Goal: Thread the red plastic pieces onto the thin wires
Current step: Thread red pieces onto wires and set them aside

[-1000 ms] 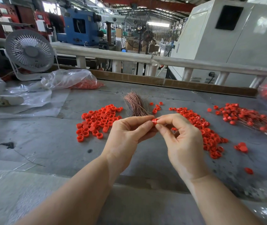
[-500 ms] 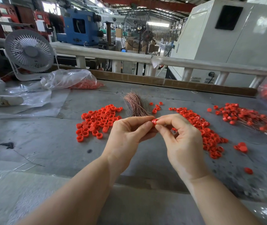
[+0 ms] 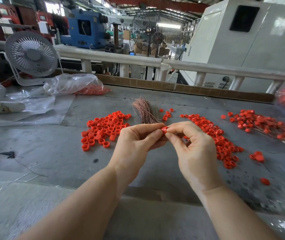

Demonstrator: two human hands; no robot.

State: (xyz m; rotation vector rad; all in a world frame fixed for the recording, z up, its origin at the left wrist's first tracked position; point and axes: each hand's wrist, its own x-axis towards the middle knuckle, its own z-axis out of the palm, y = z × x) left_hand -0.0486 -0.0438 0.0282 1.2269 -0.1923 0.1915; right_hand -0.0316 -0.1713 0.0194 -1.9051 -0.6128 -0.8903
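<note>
Red plastic piece (image 3: 164, 130) sits pinched between the 2 hands, raised above the grey table (image 3: 51, 153) and just in front of the bundle of thin wires (image 3: 145, 111). The left hand (image 3: 136, 144) comes at it from the left, thumb and forefinger pressed onto its near side. The right hand (image 3: 193, 149) closes from the right, thumb and forefinger tips nipping at its right edge, the other fingers curled loosely beneath. The piece is a short ring, and its open end seems to face the right hand, so a wire would most likely have to enter from that side. Whether a wire is already held at the right fingertips cannot be told; it is too fine to see here. Both hands are equally close, touching the piece. Further out, a heap of loose red pieces (image 3: 103, 129) lies to the left and another heap (image 3: 221, 141) to the right. Threaded pieces on wires (image 3: 263, 125) lie far right.
</note>
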